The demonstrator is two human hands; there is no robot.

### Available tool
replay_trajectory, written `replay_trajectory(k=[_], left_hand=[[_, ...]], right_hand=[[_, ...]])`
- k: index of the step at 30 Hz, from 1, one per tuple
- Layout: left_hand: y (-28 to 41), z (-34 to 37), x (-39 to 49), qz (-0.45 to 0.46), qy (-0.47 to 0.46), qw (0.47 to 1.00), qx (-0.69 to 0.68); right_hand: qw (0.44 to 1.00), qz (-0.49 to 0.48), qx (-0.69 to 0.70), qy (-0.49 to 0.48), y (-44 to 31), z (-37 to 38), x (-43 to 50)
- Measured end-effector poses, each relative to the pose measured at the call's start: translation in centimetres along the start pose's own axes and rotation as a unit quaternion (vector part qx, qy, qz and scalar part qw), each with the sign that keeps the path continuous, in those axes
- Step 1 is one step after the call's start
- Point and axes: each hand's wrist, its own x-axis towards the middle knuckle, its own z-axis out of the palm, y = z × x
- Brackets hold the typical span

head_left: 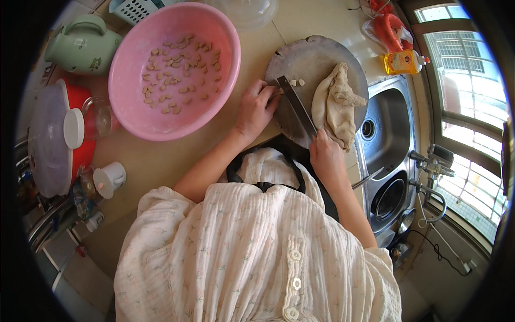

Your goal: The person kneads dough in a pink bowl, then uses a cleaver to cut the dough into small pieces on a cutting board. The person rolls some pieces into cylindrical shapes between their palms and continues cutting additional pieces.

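My right hand [329, 161] grips the handle of a kitchen knife [297, 105], whose dark blade lies slantwise over a round wooden chopping board [291, 52]. At the board's left edge my left hand [257, 108] pinches a short strip of dough [277, 92] against the blade's left side; the fingers hide most of it. Just past the blade's tip, two small cut dough pieces [297, 82] lie on the board. A large folded lump of pale dough [336, 104] rests on the board's right half, right of the knife.
Left of the board stands a pink basin [173, 133] with many small dough pieces [177, 60] scattered inside. A green jug [82, 44], a glass jar [96, 120] and a white mug [114, 177] are farther left. On the right are a steel sink [392, 116] and a dish-soap bottle [402, 62].
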Motion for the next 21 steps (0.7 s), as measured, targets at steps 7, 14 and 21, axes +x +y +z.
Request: replay_trajectory(k=[7,14,21], left_hand=[[0.0,-0.2,-0.6,-0.043,0.011,0.998,-0.037],[-0.5,-0.4,-0.4,-0.022,0.009,0.996,-0.087],[-0.4,-0.3,-0.7,-0.025,0.009,0.998,-0.056]], right_hand=[[0.998,-0.009,0.049,0.041,-0.1,0.6,-0.5],[1.0,-0.001,0.009,-0.009,-1.0,0.3,-0.3],[0.998,-0.01,0.05,0.039,-0.6,0.8,-1.0]])
